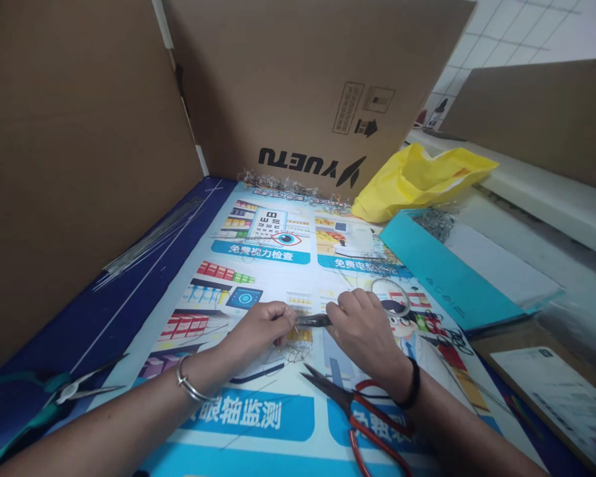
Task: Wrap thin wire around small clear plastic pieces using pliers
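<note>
Above the printed poster, my right hand is closed round a pair of dark pliers, whose jaws point left. The jaw tips meet the fingers of my left hand, which pinch a thin wire; its full shape is too fine to make out. Below my right wrist lie scissors with red handles and open blades, tips toward the upper left. A ring-shaped coil of wire rests just beyond my right hand. Loose fine wire lies beneath my hands.
Cardboard walls stand at the back and left. A bundle of straight wires lies left, with teal-handled pliers nearer. At right are a yellow bag, a blue box holding tangled wire, and a brown package. Wire pieces line the back.
</note>
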Demonstrator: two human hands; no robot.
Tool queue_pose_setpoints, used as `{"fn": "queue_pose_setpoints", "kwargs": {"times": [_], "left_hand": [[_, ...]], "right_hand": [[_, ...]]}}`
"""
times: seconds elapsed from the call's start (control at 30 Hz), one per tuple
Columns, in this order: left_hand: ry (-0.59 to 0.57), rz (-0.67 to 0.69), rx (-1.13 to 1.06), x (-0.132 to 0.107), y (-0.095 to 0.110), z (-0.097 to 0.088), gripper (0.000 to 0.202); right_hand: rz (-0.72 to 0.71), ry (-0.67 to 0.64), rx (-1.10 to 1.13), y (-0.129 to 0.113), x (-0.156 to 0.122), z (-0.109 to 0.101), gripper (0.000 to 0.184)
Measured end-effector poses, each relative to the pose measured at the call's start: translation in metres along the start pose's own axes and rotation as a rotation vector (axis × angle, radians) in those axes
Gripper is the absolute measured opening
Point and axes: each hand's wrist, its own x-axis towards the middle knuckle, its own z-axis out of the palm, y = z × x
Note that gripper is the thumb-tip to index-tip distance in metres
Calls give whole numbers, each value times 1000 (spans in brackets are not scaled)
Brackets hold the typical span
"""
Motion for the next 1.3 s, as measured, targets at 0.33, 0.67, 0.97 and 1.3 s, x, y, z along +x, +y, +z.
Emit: {"fn": "queue_pose_setpoints", "kwargs": {"times": [0.33,0.67,0.97,1.3], "left_hand": [[9,-29,-22,-1,3,1,18],[-18,8,14,-2,3,0,19],[-24,3,21,-2,3,-1,16],[-27,8,5,-1,0,-1,15]], "right_hand": [[11,4,6,-1,0,2,8],[-43,-11,7,2,1,4,8],[-42,-40,41,1,1,6,7],[-17,-65,50,0,-1,9,5]]}}
